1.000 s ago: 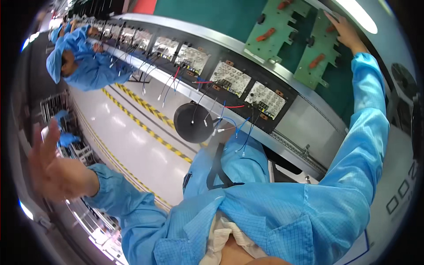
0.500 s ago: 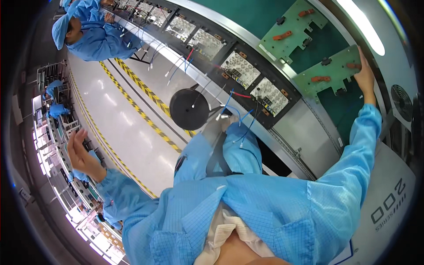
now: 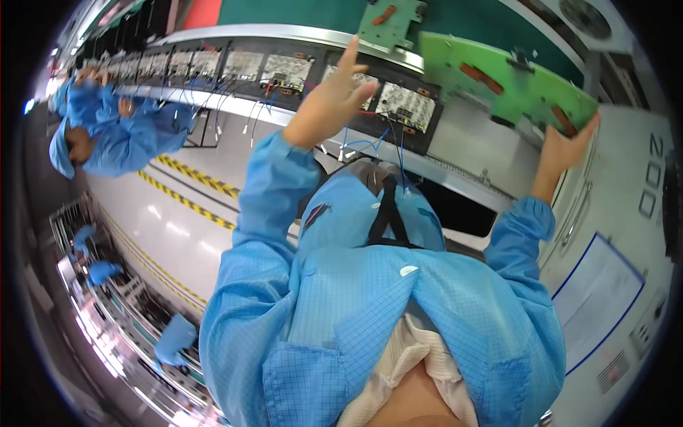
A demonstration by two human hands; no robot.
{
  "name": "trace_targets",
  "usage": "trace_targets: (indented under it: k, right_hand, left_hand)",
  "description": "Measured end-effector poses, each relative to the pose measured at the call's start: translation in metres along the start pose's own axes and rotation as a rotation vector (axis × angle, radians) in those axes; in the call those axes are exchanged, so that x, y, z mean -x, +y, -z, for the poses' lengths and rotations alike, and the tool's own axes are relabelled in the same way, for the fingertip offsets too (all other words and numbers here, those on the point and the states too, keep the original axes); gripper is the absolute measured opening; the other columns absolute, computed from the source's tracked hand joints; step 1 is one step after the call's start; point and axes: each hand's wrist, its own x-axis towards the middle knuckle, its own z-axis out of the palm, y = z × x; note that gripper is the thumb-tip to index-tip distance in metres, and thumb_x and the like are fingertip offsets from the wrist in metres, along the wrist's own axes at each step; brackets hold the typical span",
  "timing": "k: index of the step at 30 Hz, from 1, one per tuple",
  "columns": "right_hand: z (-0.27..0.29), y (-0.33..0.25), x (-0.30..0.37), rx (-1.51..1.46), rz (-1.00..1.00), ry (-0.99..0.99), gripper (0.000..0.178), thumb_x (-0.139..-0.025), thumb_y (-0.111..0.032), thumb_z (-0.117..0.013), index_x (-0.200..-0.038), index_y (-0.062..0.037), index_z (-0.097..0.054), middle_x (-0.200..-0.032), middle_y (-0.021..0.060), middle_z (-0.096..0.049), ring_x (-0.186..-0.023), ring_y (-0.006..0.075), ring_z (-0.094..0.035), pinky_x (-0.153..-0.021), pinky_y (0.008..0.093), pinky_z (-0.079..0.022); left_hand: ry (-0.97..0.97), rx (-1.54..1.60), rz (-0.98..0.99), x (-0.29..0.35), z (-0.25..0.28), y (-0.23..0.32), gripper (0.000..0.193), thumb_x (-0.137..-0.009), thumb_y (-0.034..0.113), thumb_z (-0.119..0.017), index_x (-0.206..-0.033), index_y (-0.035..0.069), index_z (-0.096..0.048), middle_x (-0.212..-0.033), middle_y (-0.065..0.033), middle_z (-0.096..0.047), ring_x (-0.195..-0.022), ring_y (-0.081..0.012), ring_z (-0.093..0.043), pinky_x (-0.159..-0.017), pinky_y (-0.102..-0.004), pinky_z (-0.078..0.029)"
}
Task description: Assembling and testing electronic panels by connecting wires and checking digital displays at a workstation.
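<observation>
The right fingers (image 3: 589,128) are clamped on the right-hand end of a green board (image 3: 523,91), which is held tilted up, close beside a reddish-brown lever (image 3: 564,121). The left fingers (image 3: 348,58) are spread, with nothing grasped, left of the board. Its long axis is directed from the right fingers to the upper left, so its free end is pointed past the left fingers' right side. A second green board (image 3: 398,32) is set just beyond the left fingers on the green surface (image 3: 299,14). Pale panels (image 3: 409,107) are lined up below and beside them. Right of the right fingers, a grey cabinet (image 3: 619,206) is seen; far left of the left fingers, a blue-clad person (image 3: 124,142). Half a second earlier, the board was laid flat and the left fingers were held out over the floor (image 3: 163,213).
</observation>
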Motion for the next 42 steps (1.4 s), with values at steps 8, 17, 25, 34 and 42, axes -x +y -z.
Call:
trace_targets:
  k: [8, 17, 25, 34, 42]
  right_hand:
    - [-0.024, -0.08, 0.022, -0.319, -0.189, -0.268, 0.086, -0.07, -0.019, -0.072, -0.138, -0.0014, -0.023, -0.126, 0.0153, -0.048, -0.112, 0.0196, -0.048, -0.091, 0.0278, -0.039]
    - [-0.115, -0.046, 0.053, -0.537, -0.515, -0.575, 0.055, -0.087, -0.026, -0.054, -0.132, -0.001, -0.035, -0.102, 0.0089, -0.059, -0.088, 0.0118, -0.056, -0.074, 0.0238, -0.044]
    - [-0.152, -0.017, 0.061, -0.639, -1.121, -0.94, 0.019, -0.09, -0.022, -0.046, -0.083, -0.0072, -0.055, -0.064, -0.0007, -0.048, -0.047, 0.0042, -0.038, -0.036, 0.0162, -0.029]
    - [-0.172, -0.006, 0.069, -0.596, -1.16, -0.883, 0.02, -0.089, -0.019, -0.045, -0.082, -0.004, -0.055, -0.062, 0.0002, -0.048, -0.046, 0.0039, -0.039, -0.037, 0.0152, -0.031]
    - [-0.176, -0.008, 0.084, -0.595, -1.114, -0.848, 0.019, -0.089, -0.02, -0.045, -0.087, -0.0044, -0.057, -0.064, 0.0007, -0.05, -0.048, 0.0048, -0.041, -0.039, 0.0162, -0.032]
  left_hand:
    - [0.249, 0.191, -0.152, -0.073, 0.03, 0.014, 0.024, -0.091, 0.022, -0.049, -0.109, 0.008, -0.041, -0.081, -0.0118, -0.06, -0.059, -0.0152, -0.055, -0.05, -0.0251, -0.048]
    - [-0.129, -0.638, 0.122, -0.162, 0.064, -0.134, 0.064, -0.089, 0.052, -0.034, -0.097, -0.008, -0.055, -0.096, -0.0295, -0.058, -0.089, -0.0344, -0.061, -0.072, -0.0411, -0.049]
    - [-0.494, -0.456, 0.505, -0.169, 0.055, -0.155, 0.049, -0.09, 0.047, -0.044, -0.06, 0.009, -0.046, -0.046, 0.0035, -0.034, -0.038, -0.0091, -0.032, -0.037, -0.0237, -0.031]
    - [-0.428, -0.505, 0.489, -0.179, 0.033, -0.196, 0.043, -0.09, 0.041, -0.045, -0.061, 0.008, -0.046, -0.046, 0.0008, -0.038, -0.037, -0.0098, -0.037, -0.036, -0.0257, -0.031]
    - [-0.507, -0.399, 0.417, -0.179, 0.027, -0.224, 0.047, -0.091, 0.043, -0.038, -0.065, 0.005, -0.045, -0.046, -0.0009, -0.035, -0.035, -0.0118, -0.036, -0.036, -0.0267, -0.031]
